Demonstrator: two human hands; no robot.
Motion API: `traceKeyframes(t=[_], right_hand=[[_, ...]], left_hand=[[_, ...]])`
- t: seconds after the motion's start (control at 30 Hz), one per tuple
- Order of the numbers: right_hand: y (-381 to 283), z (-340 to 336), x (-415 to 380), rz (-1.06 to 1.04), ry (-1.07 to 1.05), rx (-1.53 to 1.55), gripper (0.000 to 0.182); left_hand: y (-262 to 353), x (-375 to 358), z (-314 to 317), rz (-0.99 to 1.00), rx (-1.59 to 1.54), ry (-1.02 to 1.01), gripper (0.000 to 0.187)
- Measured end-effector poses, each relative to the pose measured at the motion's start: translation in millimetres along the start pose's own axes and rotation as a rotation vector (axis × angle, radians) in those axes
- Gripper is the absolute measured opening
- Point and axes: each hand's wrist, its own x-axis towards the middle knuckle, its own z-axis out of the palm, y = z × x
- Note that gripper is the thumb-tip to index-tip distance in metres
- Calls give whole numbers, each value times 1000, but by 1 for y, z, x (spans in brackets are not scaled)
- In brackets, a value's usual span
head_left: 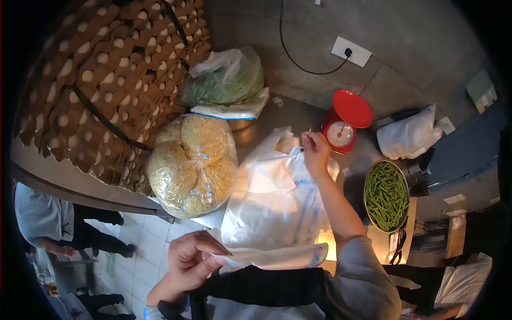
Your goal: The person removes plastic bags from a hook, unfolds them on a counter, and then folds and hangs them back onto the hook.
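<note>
A large white plastic bag (266,213) is spread over the metal table in front of me, one edge drawn toward my body. My left hand (194,258) pinches that near edge between thumb and fingers. At the bag's far right corner is my right hand (316,152), its fingers drawn together; whatever they grip is too small to make out. A brownish-white piece (287,144) shows at the bag's far end. Just beyond my right hand stands a red dial scale (340,133). Left of the bag sits a clear bag of yellow noodle-like strands (193,165).
Stacked egg trays (106,80) rise at the left, with a bag of greens (226,80) behind the yellow bag. A bowl of green beans (386,197) and a white bundle (409,133) are at the right. Other people (45,213) stand beyond the table.
</note>
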Motion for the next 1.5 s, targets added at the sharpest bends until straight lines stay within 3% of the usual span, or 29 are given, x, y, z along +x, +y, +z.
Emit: traceKeyframes(t=[0.1,0.17,0.27,0.4,0.5,0.57,0.63,0.77,0.9,1.1,1.27,1.5], right_hand=[[-58,-25,-18,-33,94,160,5],[-104,-45,-26,-52,189,259,7],[-156,-88,-31,-222,223,149,7],[-227,-142,-33,-338,439,134,4],[-272,-177,-30,-467,458,203,9],[-300,-194,-34,-432,541,273,12],[-325,-211,-34,-482,494,265,13],[-360,-221,-29,-491,412,278,16],[-365,-225,-35,-445,395,201,13],[-364,-201,-59,-351,233,196,14],[-362,-190,-64,-376,284,174,8],[-349,-205,-64,-486,328,20,12]], left_hand=[[12,5,-13,-43,-23,-22,7],[20,12,-24,32,-35,-55,8],[42,18,-39,35,-147,-44,10],[73,36,-54,127,-304,-85,24],[92,56,-66,123,-353,-179,19],[117,75,-64,10,-344,-220,11],[122,104,-64,35,-409,-361,6],[140,150,-44,66,-445,-437,7],[147,170,-1,47,-500,-471,8],[161,151,68,159,-336,-704,11],[175,124,108,220,-305,-917,14],[175,125,127,33,-344,-978,16]])
